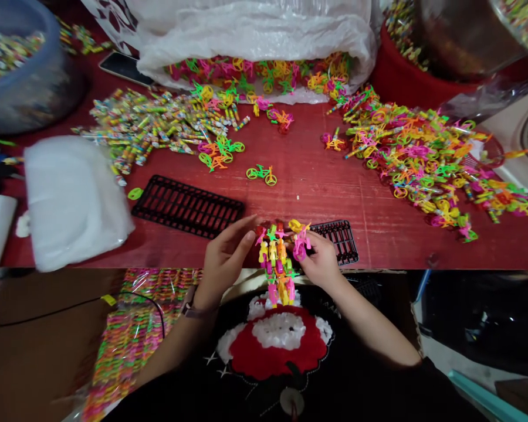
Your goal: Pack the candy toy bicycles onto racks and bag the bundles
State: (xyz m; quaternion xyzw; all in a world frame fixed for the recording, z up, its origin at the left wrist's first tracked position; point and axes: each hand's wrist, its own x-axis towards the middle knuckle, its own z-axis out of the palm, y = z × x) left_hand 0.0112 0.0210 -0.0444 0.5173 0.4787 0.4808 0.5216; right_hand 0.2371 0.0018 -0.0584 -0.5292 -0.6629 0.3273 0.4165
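In front of my shirt, at the table's edge, is a block of small plastic toy bicycles (273,252) in yellow, pink, green and orange, packed in rows. My left hand (226,258) grips its left side, with the fingertips partly hidden behind it. At the right side, my right hand (322,261) pinches a pink toy bicycle (301,244) between thumb and fingers. A black slotted rack (341,241) lies just beyond my right hand. Another black slotted rack (187,205) rests beyond my left hand. One green toy bicycle with yellow wheel (261,173) lies alone on the table.
Candy tubes (149,126) are heaped at the left, toy bicycles with tubes (413,152) at the right. A white sack (255,35) of bicycles stands at the back. Around lie a blue tub (26,99), red tub (413,76), plastic bags (74,199) and a phone (125,68).
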